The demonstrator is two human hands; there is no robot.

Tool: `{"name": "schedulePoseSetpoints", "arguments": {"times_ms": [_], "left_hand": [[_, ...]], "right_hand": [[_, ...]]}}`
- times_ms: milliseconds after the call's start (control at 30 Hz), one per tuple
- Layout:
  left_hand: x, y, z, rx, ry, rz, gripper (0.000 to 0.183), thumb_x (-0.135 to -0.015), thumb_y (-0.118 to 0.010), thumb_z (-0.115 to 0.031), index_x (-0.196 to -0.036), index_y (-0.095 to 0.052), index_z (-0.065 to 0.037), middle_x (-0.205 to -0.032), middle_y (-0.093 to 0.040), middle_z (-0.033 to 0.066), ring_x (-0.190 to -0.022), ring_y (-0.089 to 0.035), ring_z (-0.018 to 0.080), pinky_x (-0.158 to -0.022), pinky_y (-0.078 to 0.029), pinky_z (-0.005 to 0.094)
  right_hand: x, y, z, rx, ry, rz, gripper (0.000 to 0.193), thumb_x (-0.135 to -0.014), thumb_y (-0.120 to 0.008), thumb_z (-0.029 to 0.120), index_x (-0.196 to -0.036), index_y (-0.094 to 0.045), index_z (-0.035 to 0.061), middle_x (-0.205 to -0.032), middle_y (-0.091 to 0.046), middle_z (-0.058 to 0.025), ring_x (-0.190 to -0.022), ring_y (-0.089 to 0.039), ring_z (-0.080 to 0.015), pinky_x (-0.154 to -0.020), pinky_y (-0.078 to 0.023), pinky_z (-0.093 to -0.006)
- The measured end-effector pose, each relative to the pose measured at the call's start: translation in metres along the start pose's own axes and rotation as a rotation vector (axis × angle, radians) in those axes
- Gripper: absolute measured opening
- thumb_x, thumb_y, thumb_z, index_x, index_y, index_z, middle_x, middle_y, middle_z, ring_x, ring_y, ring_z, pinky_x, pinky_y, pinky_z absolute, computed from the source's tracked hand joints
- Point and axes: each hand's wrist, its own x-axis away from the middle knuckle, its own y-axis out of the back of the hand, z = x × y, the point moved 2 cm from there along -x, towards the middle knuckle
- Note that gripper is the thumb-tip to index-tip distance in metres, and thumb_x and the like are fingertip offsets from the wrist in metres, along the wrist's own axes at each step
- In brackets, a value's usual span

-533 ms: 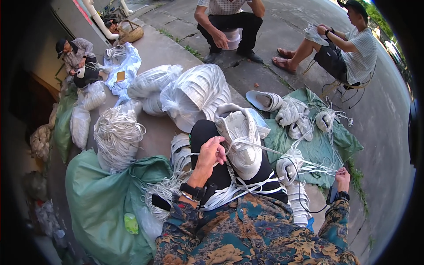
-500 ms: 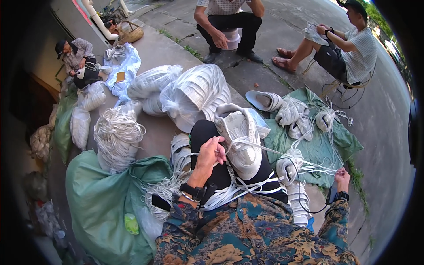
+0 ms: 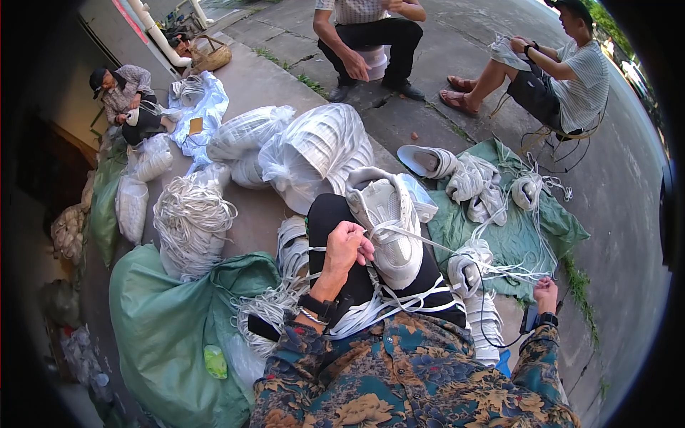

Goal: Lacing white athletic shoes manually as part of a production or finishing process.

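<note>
A white sneaker upper [image 3: 389,221] rests across my lap, toe toward me. White shoelace [image 3: 407,233] crosses its front and runs off to the right. Beside the shoe's left edge, my left hand [image 3: 348,245] pinches a strand of lace, fingers closed. Out to the right, my right hand [image 3: 546,294] is closed on the far part of the shoelace, which stretches between it and the shoe. More loose laces [image 3: 385,303] lie over my thighs below the toe.
Left of me stand a green sack [image 3: 164,321] and a lace bundle [image 3: 191,225]. Ahead are bagged stacks of white uppers [image 3: 321,146]. On the right, more uppers [image 3: 464,178] lie on green cloth [image 3: 457,228]. Several people sit nearby. A black cable [image 3: 485,314] hangs by my right arm.
My left hand has shifted slightly right, closer to the shoe. My right hand has come a little inward and lower, with the lace still running from the shoe toward it.
</note>
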Motion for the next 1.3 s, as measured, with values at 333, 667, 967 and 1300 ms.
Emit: {"name": "schedulePoseSetpoints", "arguments": {"times_ms": [333,667,967,1300], "left_hand": [[-0.01,-0.012,0.006,-0.183,-0.213,-0.113,0.009,-0.089,-0.044,-0.009,-0.086,-0.045,-0.001,-0.063,-0.059,0.0096,-0.042,-0.051,0.01,-0.035,-0.038,0.0197],[0.001,-0.031,-0.009,-0.921,-0.356,-0.469,0.014,-0.084,-0.054,-0.016,-0.088,-0.046,-0.006,-0.071,-0.061,0.0188,-0.071,-0.059,0.04,-0.062,-0.044,0.0494],[-0.006,-0.01,0.005,-0.623,-0.388,-0.31,0.012,-0.082,-0.056,-0.013,-0.08,-0.057,-0.001,-0.067,-0.064,0.0101,-0.046,-0.056,0.018,-0.043,-0.044,0.0302],[-0.011,-0.012,0.004,-0.657,-0.383,-0.313,0.009,-0.079,-0.055,-0.009,-0.074,-0.055,-0.002,-0.064,-0.062,0.011,-0.054,-0.058,0.0223,-0.051,-0.045,0.0335]], "right_hand": [[0.031,-0.008,0.003,0.06,0.035,-0.085,0.017,-0.083,-0.047,0.01,-0.066,-0.045,0.0093,-0.056,-0.045,-0.0015,-0.043,-0.034,-0.0111,-0.039,-0.028,-0.0225],[0.048,-0.027,-0.029,0.154,0.064,-0.048,0.01,-0.082,-0.054,0.013,-0.073,-0.05,0.011,-0.055,-0.044,0.0025,-0.043,-0.037,-0.0086,-0.037,-0.028,-0.0209],[0.103,-0.122,-0.093,0.482,-0.038,0.284,0.013,-0.087,-0.055,0.021,-0.086,-0.055,0.0088,-0.052,-0.038,0.0049,-0.04,-0.032,-0.0066,-0.034,-0.025,-0.0207],[0.19,-0.228,-0.162,0.91,0.042,0.646,0.021,-0.089,-0.053,0.022,-0.089,-0.06,0.002,-0.055,-0.05,0.002,-0.042,-0.043,-0.006,-0.039,-0.034,-0.0182]]}}
